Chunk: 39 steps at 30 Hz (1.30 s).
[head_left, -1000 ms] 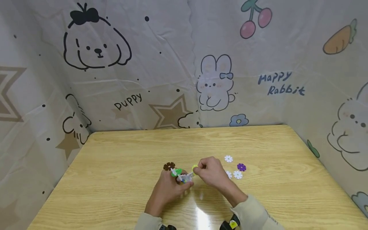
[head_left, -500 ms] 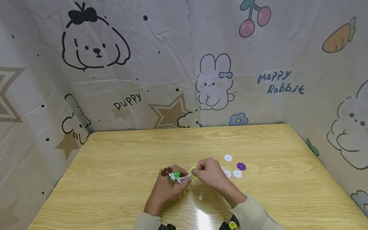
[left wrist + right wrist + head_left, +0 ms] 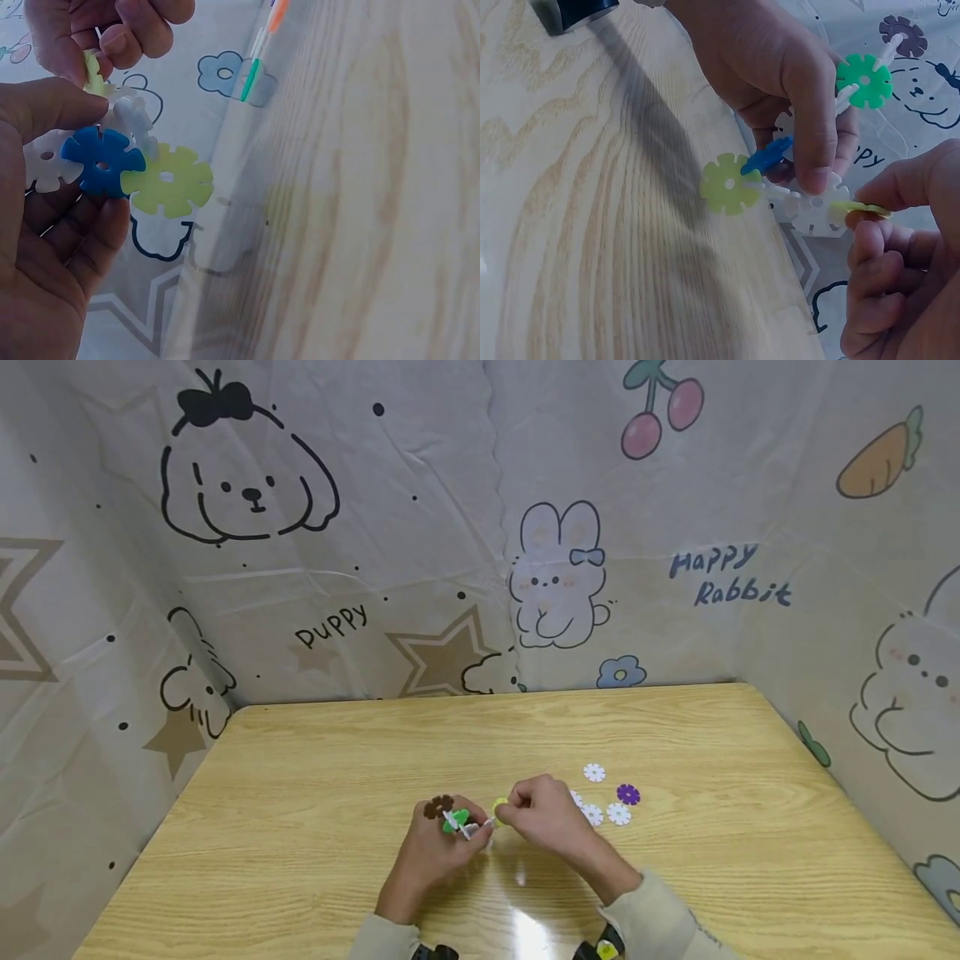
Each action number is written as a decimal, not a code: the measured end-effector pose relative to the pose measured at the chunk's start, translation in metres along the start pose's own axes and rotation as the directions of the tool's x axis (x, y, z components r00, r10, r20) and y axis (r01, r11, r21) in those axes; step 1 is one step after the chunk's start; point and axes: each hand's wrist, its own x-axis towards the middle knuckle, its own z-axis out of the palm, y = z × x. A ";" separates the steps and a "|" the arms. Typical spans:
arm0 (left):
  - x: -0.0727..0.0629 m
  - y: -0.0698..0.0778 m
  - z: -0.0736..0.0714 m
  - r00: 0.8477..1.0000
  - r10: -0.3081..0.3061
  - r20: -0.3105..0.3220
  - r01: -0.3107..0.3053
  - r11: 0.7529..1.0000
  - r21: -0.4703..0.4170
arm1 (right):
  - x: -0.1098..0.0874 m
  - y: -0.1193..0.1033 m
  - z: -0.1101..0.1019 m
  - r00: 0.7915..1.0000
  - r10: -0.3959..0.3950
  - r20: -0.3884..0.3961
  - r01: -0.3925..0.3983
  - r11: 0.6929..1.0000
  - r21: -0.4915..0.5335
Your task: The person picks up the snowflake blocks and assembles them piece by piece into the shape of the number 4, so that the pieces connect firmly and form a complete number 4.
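Note:
My left hand (image 3: 438, 852) grips a cluster of slotted snowflake discs joined edge to edge. In the left wrist view, a blue disc (image 3: 90, 166) and a yellow-green disc (image 3: 184, 180) stick out below its thumb. The right wrist view shows a green disc (image 3: 874, 79) and a brown disc (image 3: 904, 36) on the cluster's far side, linked by white ones. Between thumb and forefinger, my right hand (image 3: 551, 814) pinches a yellow disc (image 3: 862, 208) edge-on. That disc's slotted edge meets a white disc (image 3: 817, 217) of the cluster, under the left thumb. The left palm hides part of the cluster.
Loose white discs (image 3: 618, 814) and a purple disc (image 3: 628, 794) lie on the wooden table (image 3: 322, 760), right of and beyond my right hand. A printed cloth (image 3: 435, 552) hangs behind the table.
The cluster has turned in my left hand, and its brown disc sits slightly lower and further left. My right hand has shifted a little left with the yellow disc, closer to the left thumb.

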 end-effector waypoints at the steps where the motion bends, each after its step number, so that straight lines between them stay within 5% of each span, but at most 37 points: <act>1: 0.000 0.000 0.000 1.000 -0.001 -0.003 0.001 1.000 0.003 | 0.000 0.000 -0.001 1.000 0.001 0.013 -0.001 1.000 -0.003; 11: 0.001 0.002 -0.003 0.995 -0.099 -0.010 0.099 0.995 -0.014 | -0.001 0.004 -0.023 1.000 -0.009 0.000 0.009 1.000 -0.019; 28: -0.001 0.005 -0.007 0.988 -0.151 0.009 0.152 0.988 -0.005 | 0.007 0.030 -0.032 0.994 0.077 -0.074 -0.084 0.992 -0.089; 39: -0.002 0.003 -0.007 0.995 -0.099 0.008 0.100 0.993 -0.062 | 0.019 0.049 -0.031 0.991 0.114 -0.065 -0.126 0.963 -0.237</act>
